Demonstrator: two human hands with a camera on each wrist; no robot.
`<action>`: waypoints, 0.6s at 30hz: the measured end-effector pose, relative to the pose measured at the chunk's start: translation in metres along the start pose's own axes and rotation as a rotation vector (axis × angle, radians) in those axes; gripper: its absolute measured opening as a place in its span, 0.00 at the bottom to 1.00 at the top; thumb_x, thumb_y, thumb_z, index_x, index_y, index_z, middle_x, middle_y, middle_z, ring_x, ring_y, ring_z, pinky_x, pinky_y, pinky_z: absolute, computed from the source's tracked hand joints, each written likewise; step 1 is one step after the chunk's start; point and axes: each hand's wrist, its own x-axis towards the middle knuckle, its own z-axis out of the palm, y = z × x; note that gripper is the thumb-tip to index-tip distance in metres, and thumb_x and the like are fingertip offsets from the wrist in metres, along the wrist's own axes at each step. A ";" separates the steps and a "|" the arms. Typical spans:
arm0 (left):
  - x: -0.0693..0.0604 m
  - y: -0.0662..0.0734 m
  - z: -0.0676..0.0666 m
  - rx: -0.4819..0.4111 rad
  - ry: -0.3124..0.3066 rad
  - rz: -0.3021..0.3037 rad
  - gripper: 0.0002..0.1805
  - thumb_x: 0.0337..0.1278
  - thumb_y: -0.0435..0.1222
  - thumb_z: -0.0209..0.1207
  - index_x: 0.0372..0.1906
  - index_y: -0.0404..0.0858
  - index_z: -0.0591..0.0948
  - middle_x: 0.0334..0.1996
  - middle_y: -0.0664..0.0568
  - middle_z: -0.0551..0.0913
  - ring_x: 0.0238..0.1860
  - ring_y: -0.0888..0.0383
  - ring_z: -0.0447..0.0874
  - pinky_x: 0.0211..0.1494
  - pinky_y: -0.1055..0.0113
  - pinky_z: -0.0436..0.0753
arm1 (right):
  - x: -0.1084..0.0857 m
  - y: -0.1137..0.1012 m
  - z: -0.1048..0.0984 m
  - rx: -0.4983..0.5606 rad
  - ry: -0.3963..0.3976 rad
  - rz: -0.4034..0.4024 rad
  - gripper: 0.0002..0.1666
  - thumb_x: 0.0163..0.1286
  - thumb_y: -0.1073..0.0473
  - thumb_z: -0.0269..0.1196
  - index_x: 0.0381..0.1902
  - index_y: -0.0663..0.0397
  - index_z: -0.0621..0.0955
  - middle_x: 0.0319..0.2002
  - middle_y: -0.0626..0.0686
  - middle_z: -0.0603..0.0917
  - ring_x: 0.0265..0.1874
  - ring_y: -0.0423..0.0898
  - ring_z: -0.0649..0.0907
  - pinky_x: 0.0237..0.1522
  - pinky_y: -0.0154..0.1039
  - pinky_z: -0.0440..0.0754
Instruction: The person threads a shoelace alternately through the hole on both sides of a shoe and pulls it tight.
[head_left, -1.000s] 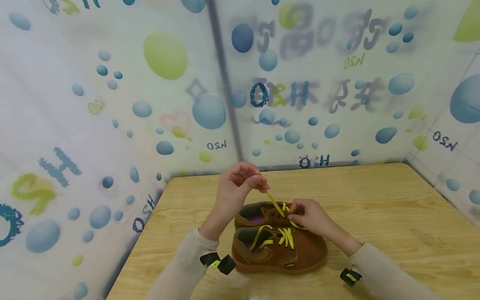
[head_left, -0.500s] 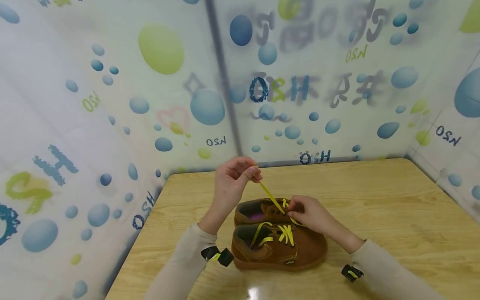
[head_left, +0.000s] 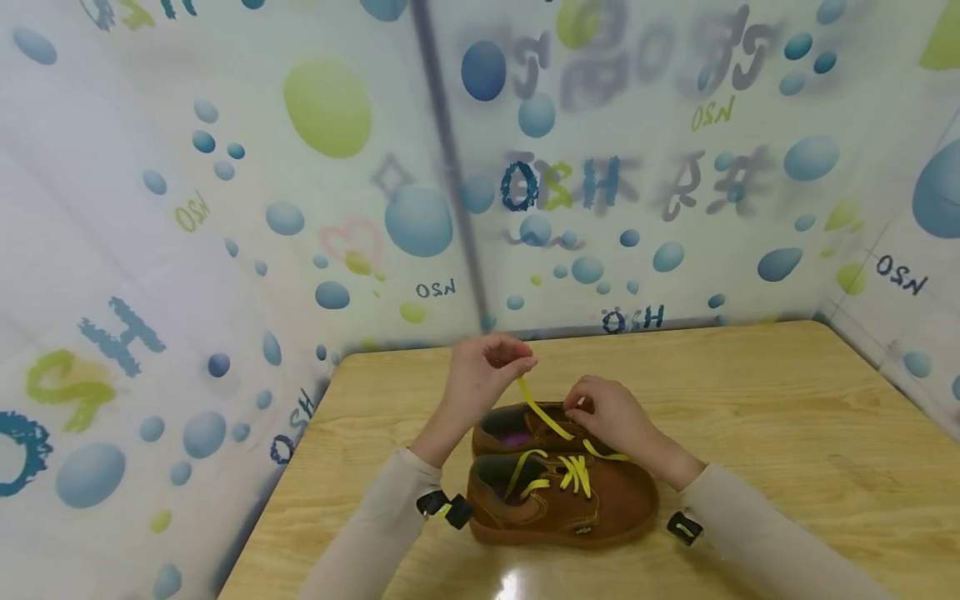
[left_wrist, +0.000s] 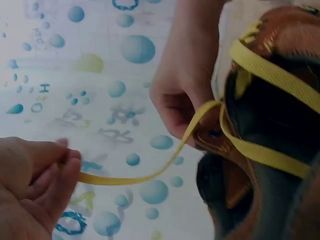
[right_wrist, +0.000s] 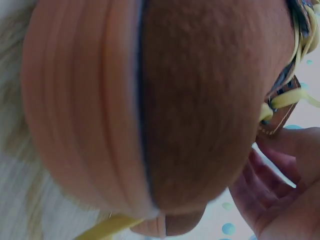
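Note:
Two brown shoes with yellow laces stand side by side on the table, the near shoe (head_left: 622,504) partly covering the far shoe (head_left: 489,433). My left hand (head_left: 480,375), raised above the far shoe, pinches the end of a yellow shoelace (head_left: 546,417). In the left wrist view the lace (left_wrist: 125,180) sags in a curve from those fingers to the eyelet flap (left_wrist: 214,131). My right hand (head_left: 618,417) is at the far shoe's lacing; in the right wrist view its thumb and fingers hold the edge of the eyelet flap (right_wrist: 286,112). Its fingertips are partly hidden.
The wooden table (head_left: 787,433) extends around the shoes. A patterned curtain-like wall (head_left: 637,125) with blue and green drops stands behind and on both sides. A second lace end (head_left: 603,452) lies over the far shoe's front. Dark cameras (head_left: 447,507) sit on both wrists.
The taut lace has gone slack and curved. My left hand has come slightly down and right, after a small move left. My right hand has shifted up and left along the far shoe.

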 end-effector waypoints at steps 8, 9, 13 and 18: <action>0.004 -0.028 0.008 0.387 -0.248 -0.002 0.07 0.63 0.32 0.63 0.43 0.40 0.89 0.40 0.51 0.91 0.36 0.60 0.89 0.38 0.73 0.84 | 0.004 0.004 0.003 -0.050 0.006 -0.039 0.02 0.65 0.60 0.69 0.32 0.47 0.87 0.31 0.44 0.83 0.29 0.37 0.81 0.33 0.33 0.79; 0.004 -0.030 0.011 0.433 -0.283 0.016 0.08 0.63 0.32 0.62 0.43 0.41 0.89 0.39 0.52 0.91 0.36 0.61 0.89 0.38 0.73 0.84 | 0.004 0.004 0.003 -0.048 0.004 -0.039 0.03 0.65 0.59 0.68 0.31 0.47 0.87 0.31 0.43 0.83 0.28 0.37 0.81 0.32 0.32 0.79; 0.010 -0.033 0.022 0.587 -0.405 0.062 0.08 0.65 0.31 0.61 0.42 0.43 0.88 0.39 0.55 0.90 0.38 0.62 0.88 0.41 0.73 0.84 | 0.003 0.006 0.004 -0.036 0.020 -0.037 0.04 0.63 0.61 0.70 0.30 0.45 0.86 0.30 0.43 0.82 0.28 0.37 0.81 0.32 0.33 0.79; 0.018 -0.033 0.032 0.703 -0.519 0.114 0.09 0.64 0.30 0.61 0.39 0.44 0.89 0.38 0.55 0.90 0.42 0.58 0.88 0.46 0.69 0.85 | 0.002 0.008 0.008 -0.008 0.033 -0.020 0.06 0.62 0.62 0.70 0.30 0.45 0.85 0.31 0.44 0.83 0.27 0.37 0.81 0.31 0.32 0.79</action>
